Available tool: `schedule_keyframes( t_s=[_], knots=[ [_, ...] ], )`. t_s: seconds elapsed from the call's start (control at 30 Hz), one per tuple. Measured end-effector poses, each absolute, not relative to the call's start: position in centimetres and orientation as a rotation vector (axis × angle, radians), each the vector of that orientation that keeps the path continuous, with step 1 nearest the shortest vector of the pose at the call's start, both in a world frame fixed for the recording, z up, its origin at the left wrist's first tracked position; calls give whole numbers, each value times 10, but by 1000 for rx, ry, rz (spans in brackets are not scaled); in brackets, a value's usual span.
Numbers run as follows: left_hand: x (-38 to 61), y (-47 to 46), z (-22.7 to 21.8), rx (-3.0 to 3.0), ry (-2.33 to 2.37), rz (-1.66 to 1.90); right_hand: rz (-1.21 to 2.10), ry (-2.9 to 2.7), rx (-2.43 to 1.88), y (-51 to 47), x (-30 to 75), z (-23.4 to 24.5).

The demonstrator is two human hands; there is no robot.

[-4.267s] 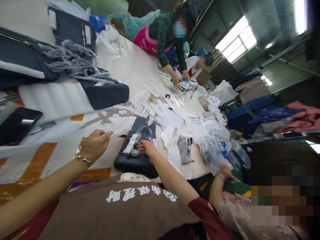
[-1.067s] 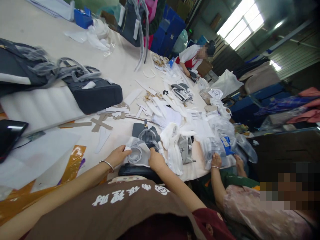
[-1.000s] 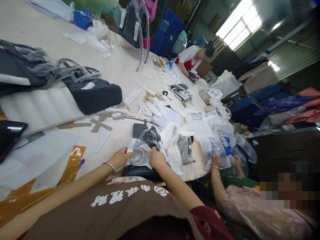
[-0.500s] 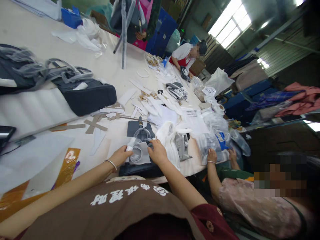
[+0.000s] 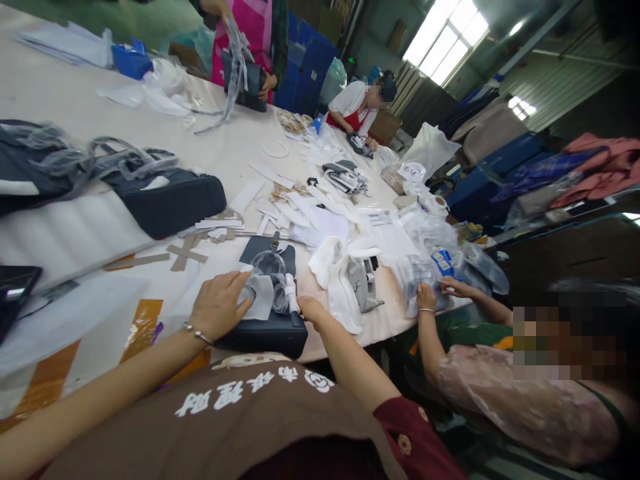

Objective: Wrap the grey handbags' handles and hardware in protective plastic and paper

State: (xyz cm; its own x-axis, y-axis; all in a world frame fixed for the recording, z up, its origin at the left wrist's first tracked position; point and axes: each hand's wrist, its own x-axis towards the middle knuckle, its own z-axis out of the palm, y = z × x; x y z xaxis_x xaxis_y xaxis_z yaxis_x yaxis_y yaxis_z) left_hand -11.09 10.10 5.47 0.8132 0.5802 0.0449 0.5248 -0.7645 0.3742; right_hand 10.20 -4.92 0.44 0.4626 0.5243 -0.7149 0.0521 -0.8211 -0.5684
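A dark bag (image 5: 265, 332) lies flat at the near edge of the desk (image 5: 240, 147), right in front of the person. On its top face rests a coiled strap in clear wrapping (image 5: 270, 265), with a white sheet (image 5: 261, 297) tucked against it and a small white roll (image 5: 291, 293) at the coil's right side.

The left hand (image 5: 219, 305) lies palm down on the left part of the bag. Its grip is spread, the fingertips pressing on the edge of the white sheet, so the wrapped strap sits just beyond the fingers and not inside them. A bracelet shows at the wrist.

The right hand (image 5: 311, 309) is at the bag's right edge, just beside the white roll and near the bag's front corner. Its fingers curl away from the camera, and I cannot tell whether that grip pinches anything or only touches the bag.

Farther back on the left lies a second dark bag (image 5: 175, 207), with cardboard strips (image 5: 183, 253) between it and the near bag. A white cloth (image 5: 336, 283) lies just right of the right hand. Beyond it a co-worker's hand (image 5: 426, 297) rests on a heap of plastic bags (image 5: 450, 257).
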Motion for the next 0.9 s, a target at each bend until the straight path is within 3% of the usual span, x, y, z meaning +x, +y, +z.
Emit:
schedule_keyframes(
  t_s=[0.13, 0.27, 0.43, 0.67, 0.9],
  knots=[
    [-88, 56, 69, 2683, 482, -124, 1550, -506, -2162, -39, 117, 5],
    [-62, 43, 62, 2566, 738, -506, 1697, -707, -1993, -17, 123, 4],
    [-40, 51, 58, 2407, 957, -737, 1807, -498, -1775, -16, 123, -2],
    [-18, 40, 46, 2220, 1270, -779, 1809, -512, -1248, -47, 134, 1],
    [-2, 41, 35, 2122, 1294, -627, 1831, -597, -1198, -55, 164, 14]
  ],
)
